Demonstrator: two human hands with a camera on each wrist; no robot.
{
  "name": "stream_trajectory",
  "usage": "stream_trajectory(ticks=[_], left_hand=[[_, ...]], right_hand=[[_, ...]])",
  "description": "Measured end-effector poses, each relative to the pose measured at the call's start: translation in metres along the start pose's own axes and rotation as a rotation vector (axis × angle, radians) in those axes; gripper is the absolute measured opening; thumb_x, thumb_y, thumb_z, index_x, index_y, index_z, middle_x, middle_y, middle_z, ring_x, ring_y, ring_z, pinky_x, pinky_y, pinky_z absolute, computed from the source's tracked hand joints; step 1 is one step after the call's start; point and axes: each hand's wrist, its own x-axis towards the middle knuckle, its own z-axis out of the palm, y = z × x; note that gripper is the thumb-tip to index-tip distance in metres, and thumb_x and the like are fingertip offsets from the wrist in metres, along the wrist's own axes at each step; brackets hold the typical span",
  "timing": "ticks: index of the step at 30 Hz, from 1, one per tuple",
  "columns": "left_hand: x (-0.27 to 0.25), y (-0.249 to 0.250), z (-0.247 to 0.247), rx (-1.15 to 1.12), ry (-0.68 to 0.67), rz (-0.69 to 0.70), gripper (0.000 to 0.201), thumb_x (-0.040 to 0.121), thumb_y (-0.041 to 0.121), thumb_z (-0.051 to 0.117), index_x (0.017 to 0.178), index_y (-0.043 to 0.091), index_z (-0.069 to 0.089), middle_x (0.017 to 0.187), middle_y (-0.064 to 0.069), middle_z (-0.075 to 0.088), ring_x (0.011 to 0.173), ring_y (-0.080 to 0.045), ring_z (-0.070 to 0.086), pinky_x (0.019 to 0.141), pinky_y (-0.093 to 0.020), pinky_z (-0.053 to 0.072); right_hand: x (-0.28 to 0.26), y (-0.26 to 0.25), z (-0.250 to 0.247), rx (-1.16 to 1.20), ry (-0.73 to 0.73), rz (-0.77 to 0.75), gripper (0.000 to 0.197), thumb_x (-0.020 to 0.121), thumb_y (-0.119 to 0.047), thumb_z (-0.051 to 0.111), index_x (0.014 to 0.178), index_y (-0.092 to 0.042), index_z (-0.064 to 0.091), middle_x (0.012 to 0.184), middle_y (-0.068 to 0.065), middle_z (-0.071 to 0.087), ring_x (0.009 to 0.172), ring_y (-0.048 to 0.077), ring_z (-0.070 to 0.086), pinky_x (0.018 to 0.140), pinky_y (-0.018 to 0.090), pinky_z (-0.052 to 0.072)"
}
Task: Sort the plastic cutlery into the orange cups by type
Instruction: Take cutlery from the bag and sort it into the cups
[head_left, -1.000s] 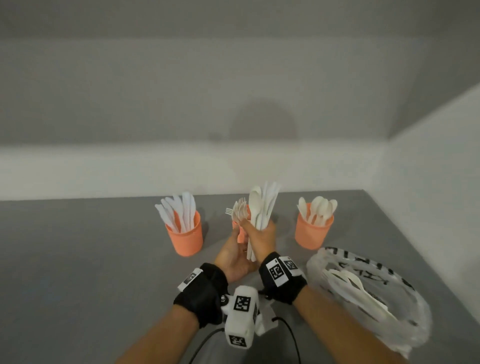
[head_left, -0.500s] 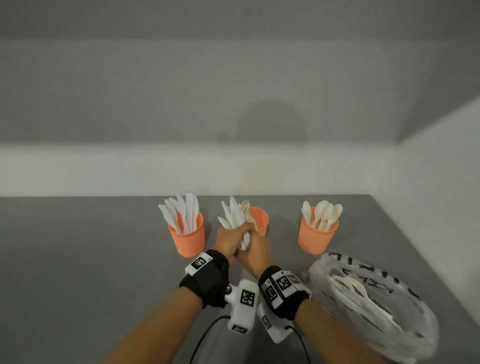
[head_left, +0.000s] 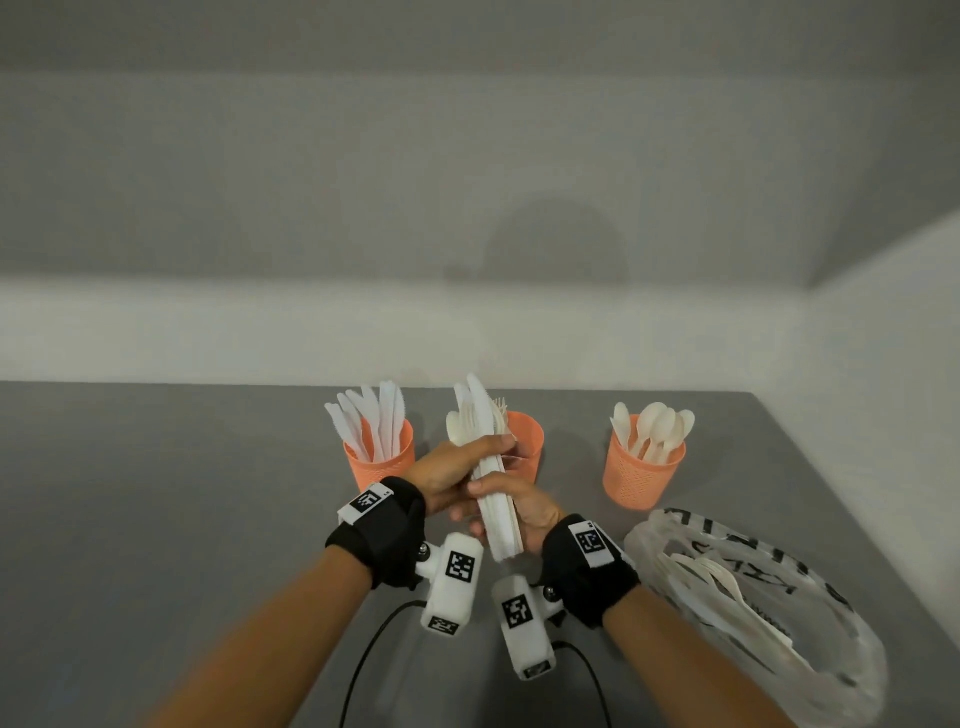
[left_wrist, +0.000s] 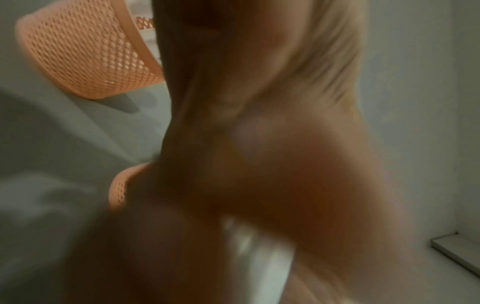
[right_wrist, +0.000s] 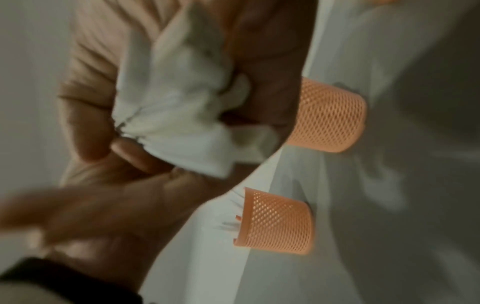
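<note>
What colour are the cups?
Orange cups, with a mesh pattern; it shows best in the right wrist view.

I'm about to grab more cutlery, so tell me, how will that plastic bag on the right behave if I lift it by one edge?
The plastic bag looks thin and crumpled, so it will likely sag rather than hold shape. The loose cutlery inside would probably slide toward the low side. It looks light; the film may be slippery.
</note>
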Motion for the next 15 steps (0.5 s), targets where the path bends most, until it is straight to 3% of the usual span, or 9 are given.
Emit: stream_trajectory(ticks=[1, 3, 5, 7, 10, 15], left_hand=[[-0.002, 0.001, -0.002, 0.005, -0.019, -0.001, 0.022, 0.092, 0.024, 0.053, 0.102, 0.008, 0.064, 0.108, -0.009, 0.061, 0.101, -0.016, 0.059, 0.087, -0.023, 0.050], [-0.004, 0.003, -0.005, 0.027, -0.013, 0.009, 0.036, 0.087, 0.031, 0.060, 0.111, 0.004, 0.061, 0.110, -0.008, 0.063, 0.102, -0.016, 0.060, 0.086, -0.022, 0.051], [-0.003, 0.003, -0.009, 0.080, 0.065, 0.036, 0.050, 0.084, 0.037, 0.062, 0.122, 0.006, 0.055, 0.110, -0.008, 0.065, 0.099, -0.017, 0.063, 0.081, -0.024, 0.053], [0.001, 0.002, -0.012, 0.072, 0.261, 0.103, 0.055, 0.083, 0.036, 0.066, 0.128, 0.009, 0.047, 0.114, -0.009, 0.063, 0.099, -0.020, 0.064, 0.079, -0.027, 0.053], [0.007, 0.002, -0.017, 0.122, 0.557, 0.245, 0.046, 0.084, 0.028, 0.067, 0.123, 0.013, 0.049, 0.102, -0.004, 0.056, 0.088, -0.016, 0.056, 0.070, -0.023, 0.044], [0.011, 0.002, -0.017, 0.242, 0.577, 0.297, 0.032, 0.086, 0.026, 0.064, 0.114, 0.012, 0.057, 0.084, -0.002, 0.056, 0.068, -0.014, 0.055, 0.064, -0.025, 0.044]], right_hand=[[-0.001, -0.001, 0.001, 0.004, -0.021, 0.016, 0.011, 0.083, -0.015, 0.055, 0.075, -0.012, 0.063, 0.048, -0.001, 0.058, 0.035, 0.006, 0.048, 0.039, 0.017, 0.042], [0.001, -0.002, 0.004, -0.016, -0.014, 0.026, 0.029, 0.091, -0.016, 0.049, 0.065, -0.018, 0.061, 0.038, -0.007, 0.042, 0.028, 0.002, 0.034, 0.033, 0.015, 0.032], [0.007, -0.002, 0.007, -0.085, 0.130, -0.057, 0.023, 0.092, -0.015, 0.049, 0.072, -0.021, 0.057, 0.038, -0.007, 0.034, 0.028, 0.003, 0.028, 0.032, 0.014, 0.027], [0.012, 0.000, 0.007, -0.162, 0.307, -0.167, 0.012, 0.091, -0.013, 0.053, 0.084, -0.023, 0.050, 0.044, -0.003, 0.033, 0.031, 0.005, 0.028, 0.034, 0.015, 0.026], [0.016, 0.005, 0.000, -0.216, 0.434, -0.226, 0.015, 0.090, -0.012, 0.057, 0.083, -0.022, 0.047, 0.051, 0.002, 0.033, 0.033, 0.007, 0.029, 0.037, 0.019, 0.027], [0.018, 0.011, 0.003, -0.310, 0.423, -0.302, 0.020, 0.087, -0.010, 0.062, 0.093, -0.026, 0.050, 0.051, 0.003, 0.036, 0.033, 0.009, 0.031, 0.036, 0.021, 0.028]])
